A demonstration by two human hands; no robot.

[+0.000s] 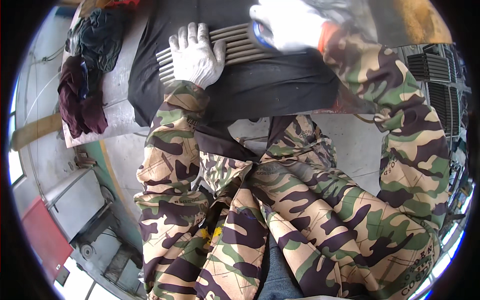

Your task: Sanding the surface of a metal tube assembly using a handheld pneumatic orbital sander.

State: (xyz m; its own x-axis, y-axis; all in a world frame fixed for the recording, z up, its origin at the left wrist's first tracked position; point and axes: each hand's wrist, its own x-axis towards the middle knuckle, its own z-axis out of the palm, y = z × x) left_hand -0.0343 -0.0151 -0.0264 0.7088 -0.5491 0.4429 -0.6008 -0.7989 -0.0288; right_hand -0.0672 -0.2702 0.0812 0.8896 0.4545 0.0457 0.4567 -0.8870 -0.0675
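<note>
Several slim grey metal rods [235,50] lie side by side on a black cloth [270,82] draped over the table. My left hand [195,59], in a white knit glove, rests flat across the rods near their left ends, fingers spread. Farther right, my right hand [292,25], also white-gloved with an orange cuff, is over the rods and smeared by motion. It grips a rounded blue-edged thing [260,34] whose kind I cannot make out. The glove hides most of that thing and the rods beneath it.
Crumpled dark clothing [100,40] and a maroon cloth [82,100] lie at the table's left end. A rack with stacked dark metal parts [430,67] stands at the right. A wheeled machine [87,247] sits on the floor at the lower left.
</note>
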